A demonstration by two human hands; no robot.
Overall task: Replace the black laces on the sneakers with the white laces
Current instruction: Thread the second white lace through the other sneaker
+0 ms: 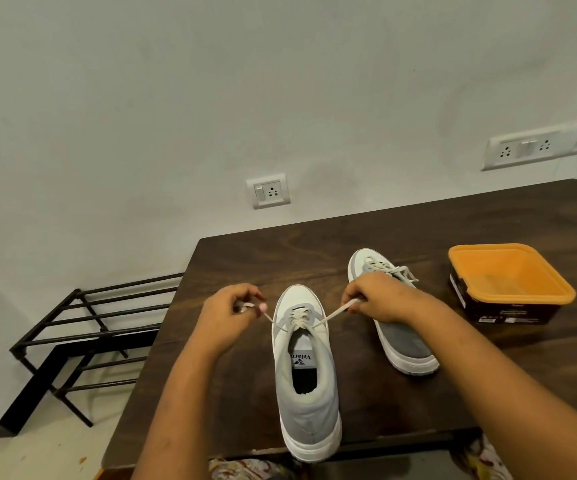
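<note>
Dark wood counter by a plain wall, near sneaker standing at its front edge. Left hand and right hand each pinch one end of its white lace, pulled taut sideways. Second sneaker and an orange tub sit further right.

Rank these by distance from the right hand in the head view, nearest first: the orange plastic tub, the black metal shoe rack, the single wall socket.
From the right hand:
1. Orange plastic tub, on the table to its right.
2. Single wall socket, on the wall, up and left.
3. Black metal shoe rack, on the floor, far left.
</note>
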